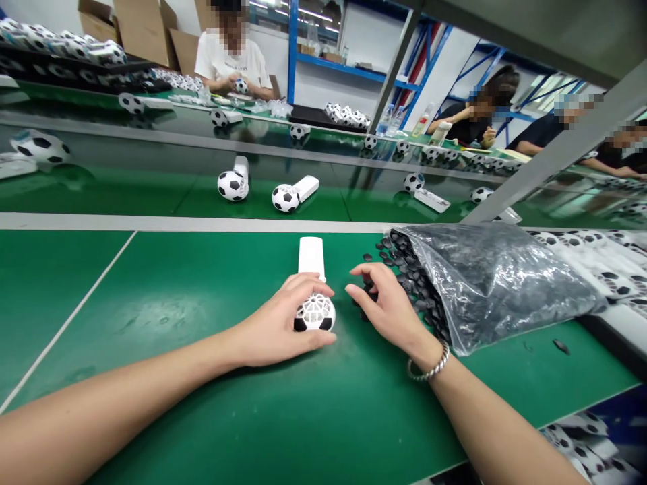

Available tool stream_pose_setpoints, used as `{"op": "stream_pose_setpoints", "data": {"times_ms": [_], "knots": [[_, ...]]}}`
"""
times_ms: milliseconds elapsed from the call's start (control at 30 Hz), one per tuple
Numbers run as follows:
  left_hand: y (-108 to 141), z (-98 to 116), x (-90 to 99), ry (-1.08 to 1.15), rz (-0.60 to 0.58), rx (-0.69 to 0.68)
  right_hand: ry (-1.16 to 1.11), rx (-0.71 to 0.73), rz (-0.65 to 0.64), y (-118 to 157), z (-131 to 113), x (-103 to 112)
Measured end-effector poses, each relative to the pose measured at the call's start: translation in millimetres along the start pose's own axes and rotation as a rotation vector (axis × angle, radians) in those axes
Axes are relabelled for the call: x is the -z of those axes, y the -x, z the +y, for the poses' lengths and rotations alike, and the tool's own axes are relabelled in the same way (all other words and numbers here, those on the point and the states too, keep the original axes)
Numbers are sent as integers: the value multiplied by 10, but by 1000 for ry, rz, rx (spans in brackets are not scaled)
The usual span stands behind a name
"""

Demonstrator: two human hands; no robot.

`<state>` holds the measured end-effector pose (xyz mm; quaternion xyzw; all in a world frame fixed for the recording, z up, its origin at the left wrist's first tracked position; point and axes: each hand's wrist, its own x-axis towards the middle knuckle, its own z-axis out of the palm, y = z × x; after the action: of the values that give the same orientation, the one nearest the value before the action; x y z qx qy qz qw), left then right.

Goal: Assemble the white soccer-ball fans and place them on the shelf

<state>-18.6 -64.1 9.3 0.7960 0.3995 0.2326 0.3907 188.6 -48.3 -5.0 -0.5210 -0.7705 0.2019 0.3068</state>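
My left hand (283, 323) is wrapped round a white football-shaped piece (316, 313) with an open lattice top and black patches low on its side. A white handle (311, 257) extends from it, away from me, on the green table (202, 417). To the right, my right hand (387, 303) hovers with thumb and forefinger apart, beside a heap of small black pieces (417, 276). Whether its lower fingers hold a piece is hard to see. The heap spills from the mouth of a clear plastic bag (500, 276).
Beyond a pale rail (176, 222), finished black-and-white balls with handles (286, 197) lie on a green belt. A slanted metal post (546, 155) rises at the right. White trays of balls (617, 269) stand behind the bag. Several people sit across the belt.
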Motion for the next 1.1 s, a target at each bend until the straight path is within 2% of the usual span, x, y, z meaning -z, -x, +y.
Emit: {"op": "stream_pose_setpoints", "data": {"times_ms": [67, 133, 267, 400, 600, 767, 833, 933, 1033, 1100], "knots": [[5, 11, -24, -32, 48, 19, 272, 30, 15, -25, 83, 43], [3, 19, -28, -72, 99, 40, 436, 10, -42, -29, 117, 69], [-2, 28, 59, -49, 53, 32, 532, -21, -136, -15, 85, 93], [-3, 34, 140, -7, -13, 61, 511, -33, -138, 0, 37, 117], [-19, 9, 67, 53, 98, 155, 375, -105, -140, 21, -11, 200], [-30, -14, 69, 121, 67, 147, 277, -96, -255, 44, 28, 208], [-37, -34, 77, 160, 80, 151, 244, -86, -249, 47, 28, 173], [-57, -86, 77, 320, 138, 211, 144, 26, -221, 53, -39, 96], [-75, -133, 70, 558, 153, 260, 98, 185, -315, 74, -160, 17], [-76, -142, 70, 577, 143, 258, 129, 232, -377, 90, -225, -25]]}}
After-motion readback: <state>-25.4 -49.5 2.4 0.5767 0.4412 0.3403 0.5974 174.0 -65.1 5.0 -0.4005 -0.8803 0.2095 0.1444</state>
